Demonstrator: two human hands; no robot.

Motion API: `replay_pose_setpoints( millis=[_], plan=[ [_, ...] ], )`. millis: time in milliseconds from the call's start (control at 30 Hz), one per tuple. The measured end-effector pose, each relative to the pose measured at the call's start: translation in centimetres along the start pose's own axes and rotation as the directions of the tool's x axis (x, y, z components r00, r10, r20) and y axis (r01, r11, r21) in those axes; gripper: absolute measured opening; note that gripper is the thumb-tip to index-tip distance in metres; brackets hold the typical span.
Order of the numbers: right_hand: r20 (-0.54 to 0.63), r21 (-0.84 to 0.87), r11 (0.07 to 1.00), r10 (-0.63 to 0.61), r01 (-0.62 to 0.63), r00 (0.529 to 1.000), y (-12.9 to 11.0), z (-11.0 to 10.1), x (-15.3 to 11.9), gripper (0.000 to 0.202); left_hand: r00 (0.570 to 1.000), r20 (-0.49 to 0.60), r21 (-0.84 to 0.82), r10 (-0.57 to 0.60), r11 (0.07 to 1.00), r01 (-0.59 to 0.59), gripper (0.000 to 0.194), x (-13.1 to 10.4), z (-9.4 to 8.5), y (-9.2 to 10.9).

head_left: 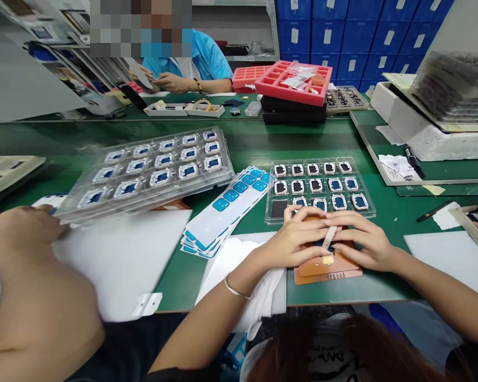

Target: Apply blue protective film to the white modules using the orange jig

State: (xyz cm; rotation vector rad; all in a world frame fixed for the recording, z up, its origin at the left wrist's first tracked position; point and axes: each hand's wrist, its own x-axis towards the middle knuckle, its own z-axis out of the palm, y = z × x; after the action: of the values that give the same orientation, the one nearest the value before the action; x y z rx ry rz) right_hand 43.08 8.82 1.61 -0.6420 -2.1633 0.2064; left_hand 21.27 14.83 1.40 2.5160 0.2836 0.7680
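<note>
Orange fixture block (334,268) sits at the green table's (255,143) near edge, below the clear parts tray (271,212); my left hand (292,241) and right hand (362,239) pinch a pale strip (330,236) onto it.

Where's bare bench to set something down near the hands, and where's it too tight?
Bare green mat lies between the stacked clear trays and the black boxes. The white sheet under the tray stack's near edge also shows room. It is crowded where the left hand and right hand press on the orange fixture, tight against the parts tray and sticker sheets.
</note>
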Motion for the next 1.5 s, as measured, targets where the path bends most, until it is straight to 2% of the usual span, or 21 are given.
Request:
replay_pose_setpoints(
  millis=[167,233,300,433,567,700,767,933,1033,1133,1267,1500],
  plan=[
    [-0.108,-0.01,0.997,0.072,-0.074,0.992,-0.4,-0.3,0.0,0.029,0.993,-0.12,-0.065,-0.011,0.998,0.003,0.038,-0.1,0.3,-0.3],
    [-0.161,-0.015,0.991,0.13,-0.134,0.978,-0.4,-0.9,0.0,0.027,0.983,-0.182,-0.045,-0.004,0.999,-0.004,0.034,-0.1,0.1,-0.4],
    [-0.18,0.014,0.981,0.193,-0.194,0.965,-0.2,-1.4,0.0,0.024,0.975,-0.213,0.03,0.06,0.998,-0.054,0.024,-0.2,-0.2,-0.4],
    [-0.093,0.037,0.959,0.283,-0.281,0.955,0.3,-1.7,-0.2,0.017,0.972,-0.151,0.187,0.182,0.97,-0.153,0.022,-0.4,-0.8,-0.2],
    [0.015,-0.053,0.944,0.328,-0.327,0.945,0.4,-1.3,-0.3,0.013,0.978,-0.098,0.213,0.184,0.964,-0.16,0.026,-0.4,-0.9,0.0],
    [0.016,-0.08,0.923,0.378,-0.376,0.926,0.3,-1.7,-0.3,0.01,0.975,-0.085,0.222,0.204,0.958,-0.181,0.027,-0.5,-0.9,0.0],
    [0.033,-0.069,0.929,0.366,-0.364,0.93,0.4,-2.3,-0.3,0.011,0.972,-0.097,0.229,0.214,0.955,-0.188,0.026,-0.6,-0.8,0.0],
    [0.181,-0.025,0.947,0.319,-0.319,0.931,0.8,-3.8,-0.3,0.018,0.966,-0.126,0.243,0.227,0.951,-0.192,0.025,-0.6,-1.0,0.1],
    [0.199,-0.019,0.948,0.316,-0.319,0.928,0.9,-4.3,-0.3,0.018,0.956,-0.164,0.258,0.242,0.946,-0.195,0.028,-0.6,-1.1,0.1],
    [0.209,-0.01,0.947,0.317,-0.322,0.925,0.8,-4.3,-0.3,0.019,0.944,-0.252,0.303,0.213,0.944,-0.132,0.027,-0.7,-1.1,0.0],
    [0.15,-0.013,0.969,0.245,-0.246,0.958,0.6,-3.6,-0.1,0.018,0.929,-0.334,0.318,0.158,0.947,-0.046,0.032,-0.9,-1.1,-0.2],
    [0.017,-0.096,0.984,0.149,-0.147,0.989,-0.4,-1.2,-0.1,0.018,0.933,-0.34,0.303,0.119,0.953,-0.01,0.053,-0.9,-1.2,-0.1]
  ],
)
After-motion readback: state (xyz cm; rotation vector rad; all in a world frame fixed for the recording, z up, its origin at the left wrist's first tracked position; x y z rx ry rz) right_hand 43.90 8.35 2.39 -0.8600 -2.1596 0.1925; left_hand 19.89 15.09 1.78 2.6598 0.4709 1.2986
